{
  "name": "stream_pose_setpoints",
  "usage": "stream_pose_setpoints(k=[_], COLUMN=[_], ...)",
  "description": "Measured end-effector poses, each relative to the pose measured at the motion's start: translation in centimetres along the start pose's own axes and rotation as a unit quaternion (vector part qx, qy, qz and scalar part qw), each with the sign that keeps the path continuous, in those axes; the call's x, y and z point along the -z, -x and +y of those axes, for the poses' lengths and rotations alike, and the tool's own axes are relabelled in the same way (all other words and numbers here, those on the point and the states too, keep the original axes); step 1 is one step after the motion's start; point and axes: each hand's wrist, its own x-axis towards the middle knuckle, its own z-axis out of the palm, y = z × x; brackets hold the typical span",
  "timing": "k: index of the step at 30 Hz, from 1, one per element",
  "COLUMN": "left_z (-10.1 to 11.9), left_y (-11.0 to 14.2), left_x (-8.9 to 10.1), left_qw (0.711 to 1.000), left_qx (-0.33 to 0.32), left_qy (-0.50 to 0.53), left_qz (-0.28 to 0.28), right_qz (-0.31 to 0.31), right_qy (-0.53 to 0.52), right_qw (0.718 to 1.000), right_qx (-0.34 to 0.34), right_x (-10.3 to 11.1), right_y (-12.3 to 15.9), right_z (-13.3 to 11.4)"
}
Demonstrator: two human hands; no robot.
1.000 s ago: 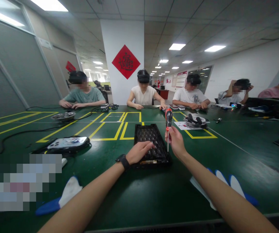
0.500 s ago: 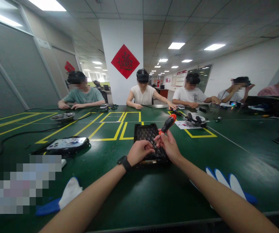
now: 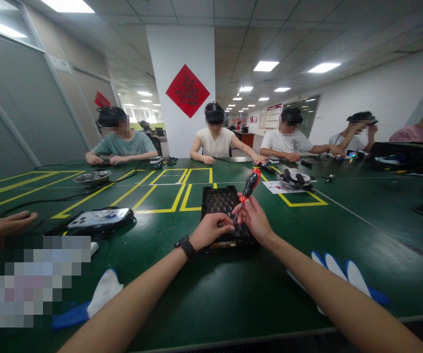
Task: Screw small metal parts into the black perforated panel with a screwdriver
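My right hand [image 3: 253,219] grips a screwdriver [image 3: 248,188] with a red and black handle, tilted so the tip points down and left toward my left hand. My left hand [image 3: 209,229], a black watch on its wrist, is closed in a pinch right at the screwdriver's tip, holding something I cannot make out. Both hands hover over the near end of a black keyboard-like device [image 3: 223,202] lying on the green table [image 3: 204,294].
White and blue gloves lie at the near left [image 3: 97,299] and near right [image 3: 344,277]. A phone-like device [image 3: 99,219] lies left. A metal bowl [image 3: 92,177] and a dish with tools [image 3: 294,182] sit farther off. Several people sit across; another person's hand [image 3: 7,224] rests far left.
The screwdriver went from upright to tilted, its tip swinging left to my left hand's fingertips. My left hand lifted off the device into a pinch. Another person's hand came in at the far left.
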Motion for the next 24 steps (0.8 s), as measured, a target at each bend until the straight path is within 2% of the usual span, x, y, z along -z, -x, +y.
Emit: stream_pose_setpoints(k=[6, 12, 17, 24], left_z=[-0.3, -0.28, -0.14, -0.25], left_y=[0.05, 0.13, 0.15, 0.25], left_x=[0.01, 0.02, 0.1, 0.08], left_qw=[0.999, 0.998, 0.998, 0.999], left_qx=[0.013, -0.021, -0.038, -0.004], left_qy=[-0.027, -0.057, -0.056, -0.052], left_qz=[-0.012, -0.007, -0.012, 0.004], right_qz=[-0.009, -0.032, -0.028, -0.019], right_qy=[0.017, 0.01, -0.005, 0.0], right_qw=[1.0, 0.999, 0.999, 1.0], right_qx=[-0.004, -0.014, -0.017, -0.013], right_x=[-0.22, -0.26, -0.2, -0.52], right_y=[0.26, 0.27, 0.21, 0.43], right_z=[-0.37, -0.39, -0.2, -0.6])
